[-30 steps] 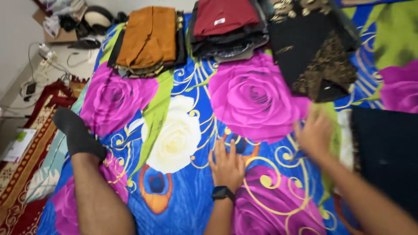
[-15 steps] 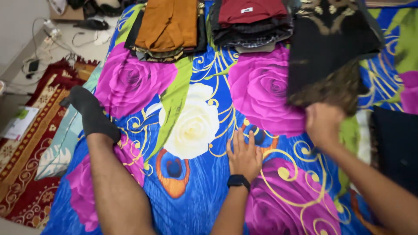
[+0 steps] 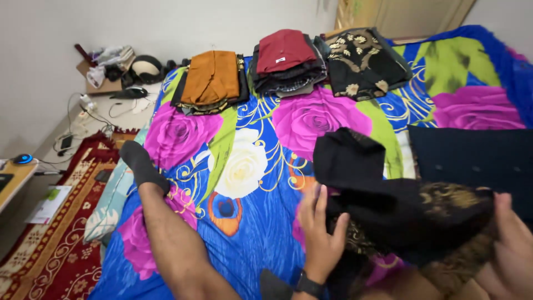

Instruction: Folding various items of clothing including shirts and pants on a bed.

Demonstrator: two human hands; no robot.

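Both hands are on a black garment with gold embroidery (image 3: 400, 214) at the near edge of the bed (image 3: 250, 233). The left hand (image 3: 322, 236) has fingers spread and pressed into the cloth, and the right hand (image 3: 513, 258) grips its right end. A dark navy cloth (image 3: 472, 158) lies just beyond, by the right edge. Along the far edge sit three folded stacks: orange-topped (image 3: 211, 78), maroon-topped (image 3: 286, 53) and a black floral one (image 3: 363, 61).
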